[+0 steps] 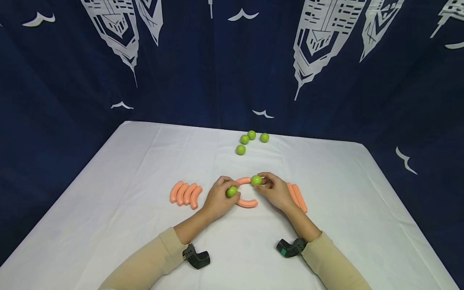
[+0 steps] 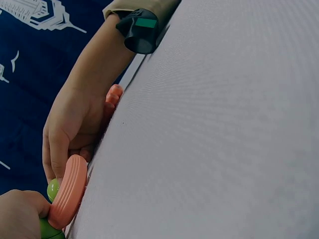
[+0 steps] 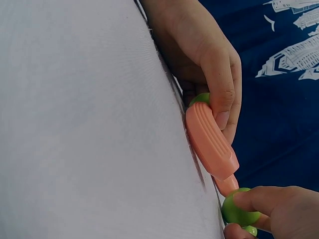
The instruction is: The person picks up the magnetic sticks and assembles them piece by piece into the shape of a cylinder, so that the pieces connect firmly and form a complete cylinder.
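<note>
My left hand (image 1: 221, 197) holds a shiny green ball (image 1: 231, 191) between thumb and fingers. Opposite it, my right hand (image 1: 277, 191) pinches another green ball (image 1: 256, 180) by its fingertips. Between the hands, two curved, salmon-coloured sausage-shaped pieces lie on the white cloth: a far one (image 1: 243, 180) and a near one (image 1: 247, 203), bowed away from each other. Ribs run along the near piece (image 2: 70, 191) in the left wrist view. In the right wrist view the right fingers cover part of their ball (image 3: 239, 208). The left hand partly hides the left ends of both pieces.
Several curved sausage-shaped pieces (image 1: 184, 193) lie side by side left of the left hand. More such pieces (image 1: 297, 197) lie beside the right hand, partly covered by it. Several green balls (image 1: 244, 139) rest near the table's far edge, before a dark blue curtain (image 1: 188, 80).
</note>
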`<state>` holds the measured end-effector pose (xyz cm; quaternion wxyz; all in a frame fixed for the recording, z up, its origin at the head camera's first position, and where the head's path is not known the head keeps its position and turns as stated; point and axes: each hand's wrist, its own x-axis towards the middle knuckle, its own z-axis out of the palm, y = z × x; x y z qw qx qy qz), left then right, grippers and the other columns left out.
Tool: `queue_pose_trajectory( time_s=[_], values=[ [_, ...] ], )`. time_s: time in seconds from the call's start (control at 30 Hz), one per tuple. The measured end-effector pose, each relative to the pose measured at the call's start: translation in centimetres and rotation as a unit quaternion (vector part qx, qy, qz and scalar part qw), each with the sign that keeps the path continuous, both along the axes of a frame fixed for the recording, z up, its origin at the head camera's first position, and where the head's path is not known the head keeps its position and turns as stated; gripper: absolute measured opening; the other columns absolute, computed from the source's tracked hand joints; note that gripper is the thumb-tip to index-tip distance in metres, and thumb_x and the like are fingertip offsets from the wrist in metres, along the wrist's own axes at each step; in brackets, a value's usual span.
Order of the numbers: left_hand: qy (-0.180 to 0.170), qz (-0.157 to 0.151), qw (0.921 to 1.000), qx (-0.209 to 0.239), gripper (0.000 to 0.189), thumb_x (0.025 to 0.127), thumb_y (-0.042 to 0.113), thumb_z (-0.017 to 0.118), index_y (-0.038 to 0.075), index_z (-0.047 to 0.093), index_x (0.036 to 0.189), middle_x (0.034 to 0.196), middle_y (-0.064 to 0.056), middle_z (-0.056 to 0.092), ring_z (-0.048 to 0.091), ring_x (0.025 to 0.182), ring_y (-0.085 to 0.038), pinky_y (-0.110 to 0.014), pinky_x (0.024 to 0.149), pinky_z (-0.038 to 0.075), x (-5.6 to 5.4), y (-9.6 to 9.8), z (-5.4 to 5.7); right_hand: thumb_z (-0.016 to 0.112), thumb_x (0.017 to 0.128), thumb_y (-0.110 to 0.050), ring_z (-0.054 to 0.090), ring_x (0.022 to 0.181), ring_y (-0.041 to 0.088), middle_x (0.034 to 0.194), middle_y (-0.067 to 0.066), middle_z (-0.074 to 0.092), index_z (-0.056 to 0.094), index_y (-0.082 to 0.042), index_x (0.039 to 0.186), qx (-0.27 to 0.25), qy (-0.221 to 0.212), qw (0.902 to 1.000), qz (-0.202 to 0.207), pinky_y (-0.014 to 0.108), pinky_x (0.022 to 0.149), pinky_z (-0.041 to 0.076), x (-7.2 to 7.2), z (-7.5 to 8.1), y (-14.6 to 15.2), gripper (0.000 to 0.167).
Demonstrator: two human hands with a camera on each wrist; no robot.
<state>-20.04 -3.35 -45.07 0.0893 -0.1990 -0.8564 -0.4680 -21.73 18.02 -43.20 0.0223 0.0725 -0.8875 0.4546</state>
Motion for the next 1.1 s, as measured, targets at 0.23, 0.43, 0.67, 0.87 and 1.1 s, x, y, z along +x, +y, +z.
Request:
queue_pose_trajectory(
  time_s=[0.23, 0.43, 0.67, 0.87, 1.1],
  values=[
    [0.0, 0.003, 1.0, -0.002, 0.025, 0.085, 0.015, 0.069, 0.005, 0.071, 0.108, 0.113, -0.009, 0.056, 0.058, 0.098, -0.023, -0.038, 0.085, 0.047, 0.1, -0.2, 0.1, 0.074, 0.087, -0.017, 0.056, 0.078, 0.018, 0.106, 0.013, 0.062, 0.059, -0.002, 0.127, -0.003, -0.015, 0.9998, -0.01, 0.026, 0.062, 0.045, 0.0, 0.3, -0.3, 0.045],
    [0.005, 0.004, 1.0, -0.002, 0.025, 0.085, 0.015, 0.068, 0.005, 0.071, 0.108, 0.113, -0.009, 0.056, 0.058, 0.098, -0.023, -0.037, 0.084, 0.047, -0.1, -0.2, 0.3, 0.073, 0.088, -0.021, 0.061, 0.09, 0.023, 0.112, 0.014, 0.062, 0.057, 0.0, 0.129, 0.009, -0.016, 0.9997, -0.013, 0.029, 0.071, 0.049, -0.2, 1.2, -0.1, 0.049],
    [-0.003, 0.003, 1.0, -0.005, 0.023, 0.086, 0.015, 0.068, 0.005, 0.07, 0.107, 0.113, -0.008, 0.055, 0.057, 0.098, -0.023, -0.037, 0.087, 0.047, 0.0, 0.1, 0.1, 0.07, 0.09, -0.023, 0.061, 0.098, 0.027, 0.114, 0.014, 0.06, 0.056, 0.0, 0.129, 0.01, -0.035, 0.9993, -0.012, 0.03, 0.071, 0.049, -0.9, 2.8, 0.6, 0.047],
    [-0.003, 0.005, 1.0, -0.006, 0.023, 0.086, 0.014, 0.068, 0.005, 0.071, 0.107, 0.113, -0.009, 0.054, 0.057, 0.098, -0.023, -0.037, 0.087, 0.047, 0.2, 0.0, 0.0, 0.069, 0.09, -0.021, 0.06, 0.095, 0.026, 0.112, 0.014, 0.061, 0.058, 0.0, 0.127, 0.04, -0.025, 0.9989, -0.006, 0.03, 0.071, 0.047, -2.7, 4.0, 0.8, 0.044],
    [-0.001, 0.002, 1.0, -0.001, 0.024, 0.085, 0.014, 0.069, 0.004, 0.071, 0.107, 0.112, -0.009, 0.054, 0.057, 0.095, -0.022, -0.037, 0.085, 0.047, 0.1, 0.1, 0.1, 0.068, 0.09, -0.019, 0.06, 0.094, 0.028, 0.112, 0.016, 0.061, 0.057, 0.001, 0.127, 0.051, -0.017, 0.9985, -0.01, 0.031, 0.072, 0.047, -5.4, 5.2, 1.0, 0.043]
  ],
)
